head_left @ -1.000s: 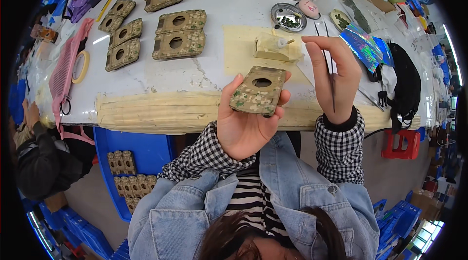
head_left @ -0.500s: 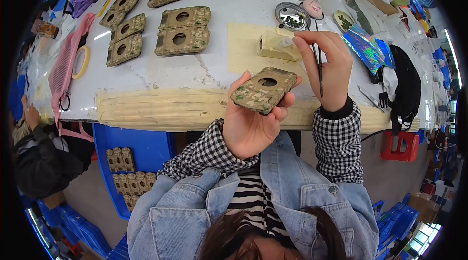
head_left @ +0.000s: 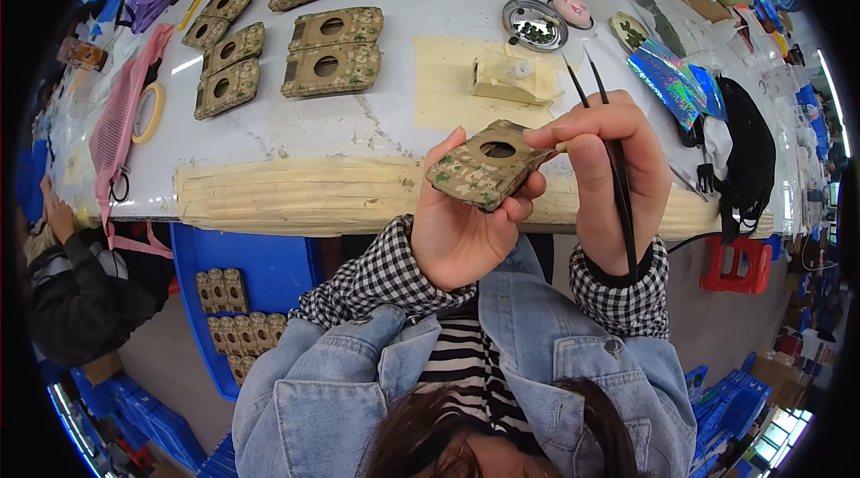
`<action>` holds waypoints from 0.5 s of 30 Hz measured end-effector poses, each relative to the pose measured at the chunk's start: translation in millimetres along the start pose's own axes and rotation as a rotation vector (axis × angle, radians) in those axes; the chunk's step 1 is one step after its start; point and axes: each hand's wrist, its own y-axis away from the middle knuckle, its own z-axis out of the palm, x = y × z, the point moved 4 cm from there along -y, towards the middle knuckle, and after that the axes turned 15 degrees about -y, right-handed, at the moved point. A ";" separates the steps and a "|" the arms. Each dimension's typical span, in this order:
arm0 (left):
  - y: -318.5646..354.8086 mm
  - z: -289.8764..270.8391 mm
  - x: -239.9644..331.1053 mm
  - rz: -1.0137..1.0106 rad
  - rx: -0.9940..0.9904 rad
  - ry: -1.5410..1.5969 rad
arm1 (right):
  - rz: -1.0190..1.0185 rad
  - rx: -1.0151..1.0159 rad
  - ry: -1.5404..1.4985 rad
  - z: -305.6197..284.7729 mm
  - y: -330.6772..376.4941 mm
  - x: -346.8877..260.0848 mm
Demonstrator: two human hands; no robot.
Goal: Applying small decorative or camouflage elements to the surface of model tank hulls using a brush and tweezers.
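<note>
Holding a camouflage-patterned block — left hand grips, right hand pinches tweezers.

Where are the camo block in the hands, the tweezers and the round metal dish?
camo block point(head_left: 479, 175), head view, on its patterned top face below the hole.
tweezers point(head_left: 620, 175), head view, on the black shaft crossing the right hand.
metal dish point(head_left: 518, 16), head view, on its left rim.

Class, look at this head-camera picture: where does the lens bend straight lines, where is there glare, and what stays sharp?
Head view: the table edge bows upward, fisheye distortion, with a black rim around the frame; glare whitens the tabletop near the pink mesh bag; the camouflage block in the left hand and the black tweezers are sharp.
</note>
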 end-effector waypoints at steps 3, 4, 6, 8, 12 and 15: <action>-0.3 2.3 -0.5 0.005 -0.002 -0.009 | 0.025 -0.002 0.006 1.2 1.0 2.1; -0.2 2.8 -0.6 0.003 0.002 -0.010 | 0.038 -0.001 0.002 1.7 1.0 2.1; 0.1 2.7 -0.6 -0.001 0.005 -0.009 | 0.023 -0.008 0.016 1.8 1.0 2.9; 0.1 2.6 -0.9 0.001 0.006 -0.012 | 0.017 -0.011 0.025 1.9 1.2 2.9; -0.2 1.9 -0.9 0.012 0.007 -0.021 | 0.016 -0.006 0.031 2.1 1.1 2.5; -0.4 2.4 -1.2 0.003 0.013 -0.016 | 0.023 -0.002 0.043 1.7 1.1 2.4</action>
